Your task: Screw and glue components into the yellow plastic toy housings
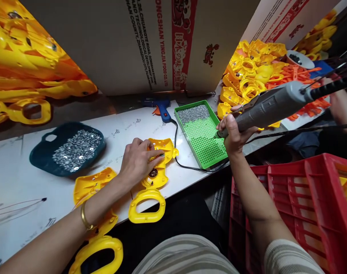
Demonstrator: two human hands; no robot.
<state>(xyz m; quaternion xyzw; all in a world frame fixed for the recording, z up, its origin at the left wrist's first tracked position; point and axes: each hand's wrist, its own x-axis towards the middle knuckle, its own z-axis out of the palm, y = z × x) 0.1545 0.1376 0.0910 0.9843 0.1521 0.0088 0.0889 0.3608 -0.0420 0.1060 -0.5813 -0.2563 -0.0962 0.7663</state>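
Observation:
My left hand [139, 160] reaches into a yellow plastic shell half [159, 180] with a loop handle that overhangs the table edge. Its thumb and forefinger close around a small metal part, mostly hidden, inside the shell. A round dark speaker-like disc [153, 172] sits lower in the same piece. In my right hand [233, 133] is a grey electric screwdriver [265, 108], gripped near its nose. The driver's tip points down over the green perforated tray [202, 163], whose far end holds many small screws [193, 113]. Another yellow shell half [95, 182] lies partly under my left forearm.
A dark teal scoop [39, 158] of shiny metal pieces stands left. A blue glue gun [162, 110] lies behind, its black cord crossing the table. Cardboard box [150, 45], yellow parts [244, 76] and orange parts [301, 82] lie beyond. Red crate [279, 190] is right; another person's arm [343, 102] shows.

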